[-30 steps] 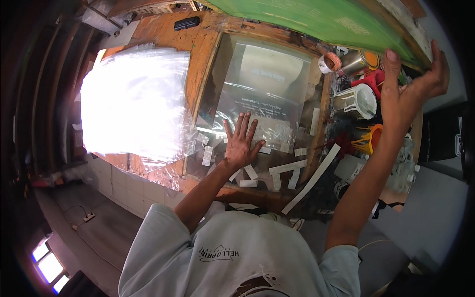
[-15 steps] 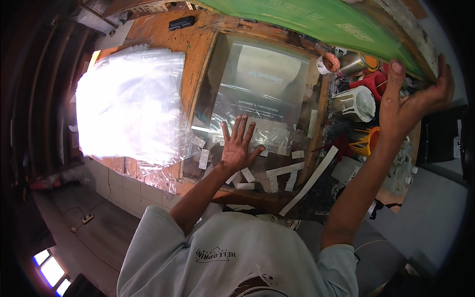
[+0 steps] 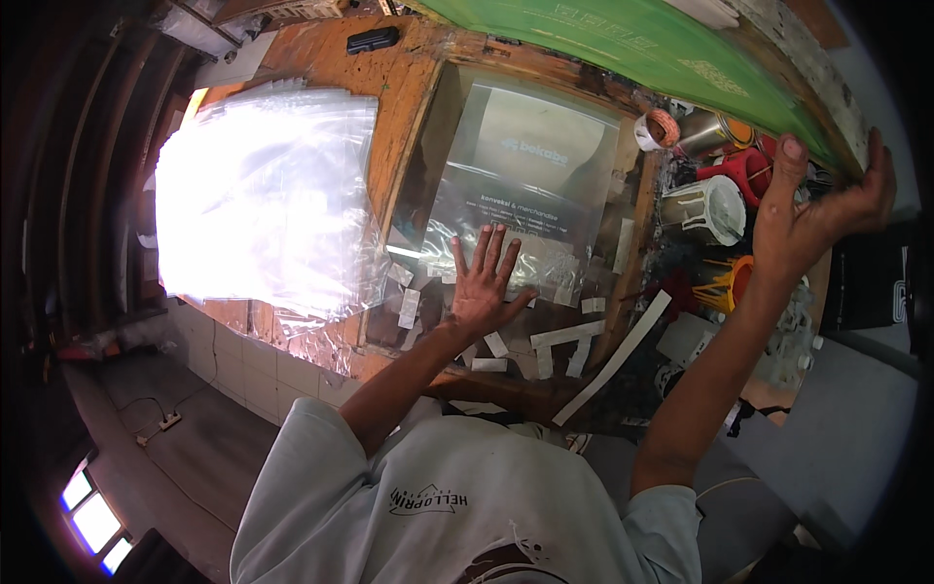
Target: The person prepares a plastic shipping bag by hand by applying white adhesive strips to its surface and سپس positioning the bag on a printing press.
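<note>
A clear plastic bag (image 3: 555,122) with pale and dark print lies flat on the recessed work surface in front of me. My left hand (image 3: 484,289) rests palm down at its near end, fingers spread and nothing held. At the upper right, a screen-printing frame (image 3: 623,54) with green mesh is tilted up on its side. My right hand (image 3: 798,219) grips the near corner of this frame, thumb on the mesh side and fingers round the outer edge. Pieces of whitish tape (image 3: 569,334) stick to the surface beside my left hand.
A glossy stack of clear plastic bags (image 3: 268,200) lies to the left on the wooden table (image 3: 394,146). Right of the work surface stand a stained white pot (image 3: 720,209), a red container (image 3: 749,175), a metal can (image 3: 702,133) and a tape roll (image 3: 662,128). A dark case (image 3: 373,40) sits at the back.
The whole view has shifted slightly. My right hand and the frame's near corner appear a little lower. My left hand stays flat on the bag.
</note>
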{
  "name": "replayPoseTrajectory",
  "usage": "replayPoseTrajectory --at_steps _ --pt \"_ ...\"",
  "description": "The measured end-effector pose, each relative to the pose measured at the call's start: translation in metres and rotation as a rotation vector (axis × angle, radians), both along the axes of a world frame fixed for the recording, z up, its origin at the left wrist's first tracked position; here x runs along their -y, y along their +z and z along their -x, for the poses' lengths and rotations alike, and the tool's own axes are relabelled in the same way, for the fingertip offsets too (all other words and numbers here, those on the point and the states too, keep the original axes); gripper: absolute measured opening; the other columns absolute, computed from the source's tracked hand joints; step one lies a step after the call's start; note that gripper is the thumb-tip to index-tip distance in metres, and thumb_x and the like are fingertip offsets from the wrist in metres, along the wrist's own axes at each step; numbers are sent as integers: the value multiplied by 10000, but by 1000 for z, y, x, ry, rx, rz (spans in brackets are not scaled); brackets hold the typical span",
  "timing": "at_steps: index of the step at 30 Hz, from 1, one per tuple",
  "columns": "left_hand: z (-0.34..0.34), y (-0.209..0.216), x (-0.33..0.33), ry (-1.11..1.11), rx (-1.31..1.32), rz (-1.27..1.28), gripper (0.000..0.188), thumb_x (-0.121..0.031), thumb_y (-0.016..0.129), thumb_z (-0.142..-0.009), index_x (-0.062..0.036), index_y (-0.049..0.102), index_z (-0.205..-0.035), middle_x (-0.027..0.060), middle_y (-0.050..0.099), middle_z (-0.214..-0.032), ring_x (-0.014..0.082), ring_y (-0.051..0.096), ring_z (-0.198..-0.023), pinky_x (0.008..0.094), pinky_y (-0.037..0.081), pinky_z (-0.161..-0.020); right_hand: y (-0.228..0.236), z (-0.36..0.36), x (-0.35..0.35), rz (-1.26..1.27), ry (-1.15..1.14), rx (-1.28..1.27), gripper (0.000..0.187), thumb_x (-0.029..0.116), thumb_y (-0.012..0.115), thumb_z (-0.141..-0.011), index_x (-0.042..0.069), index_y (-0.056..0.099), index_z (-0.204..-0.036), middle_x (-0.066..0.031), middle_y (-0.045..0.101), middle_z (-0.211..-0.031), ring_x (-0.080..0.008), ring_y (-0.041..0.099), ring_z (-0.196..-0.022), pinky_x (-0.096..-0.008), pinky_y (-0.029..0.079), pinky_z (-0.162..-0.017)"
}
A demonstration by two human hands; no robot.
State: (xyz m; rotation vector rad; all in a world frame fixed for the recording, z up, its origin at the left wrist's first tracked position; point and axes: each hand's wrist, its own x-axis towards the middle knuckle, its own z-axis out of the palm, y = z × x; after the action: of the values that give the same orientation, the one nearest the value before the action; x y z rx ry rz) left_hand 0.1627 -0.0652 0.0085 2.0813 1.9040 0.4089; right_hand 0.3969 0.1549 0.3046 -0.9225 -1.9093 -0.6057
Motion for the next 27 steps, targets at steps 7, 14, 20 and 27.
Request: replayPoseTrajectory --at_steps 7,14,20,27 --pt "-17 -3 -2 54 66 -4 931 -616 646 -930 -54 339 -1605 228 183 -1704 415 102 -1600 749 -17 -1211 -1 -1 2 -9 -14 8 893 527 806 -885 -14 400 -1468 -236 334 -1443 -385 267 -1400 -534 301 -1151" --pt "-17 -3 -4 33 27 42 942 -618 635 -936 -46 317 -1613 231 168 -1708 406 79 -1606 746 -34 -1213 -3 2 6 -21 -54 32 849 477 780 -927 -22 369 -1479 -239 324 -1421 -372 310 -1384 -505 333 -1149" --pt "-16 -3 -2 25 40 38 962 -625 622 -942 -49 275 -1630 235 155 -1713 402 57 -1609 746 -44 -1211 -3 0 3 -18 -16 17 885 510 794 -903 -13 378 -1483 -245 325 -1422 -387 289 -1387 -532 314 -1144" --pt "-16 -4 -3 1 4 61 959 -674 534 -974 -44 257 -1643 228 105 -1729 389 39 -1613 765 -36 -1198 -6 -1 2 -21 21 -20 919 528 824 -870 0 394 -1487 -253 321 -1446 -406 249 -1413 -554 291 -1155"
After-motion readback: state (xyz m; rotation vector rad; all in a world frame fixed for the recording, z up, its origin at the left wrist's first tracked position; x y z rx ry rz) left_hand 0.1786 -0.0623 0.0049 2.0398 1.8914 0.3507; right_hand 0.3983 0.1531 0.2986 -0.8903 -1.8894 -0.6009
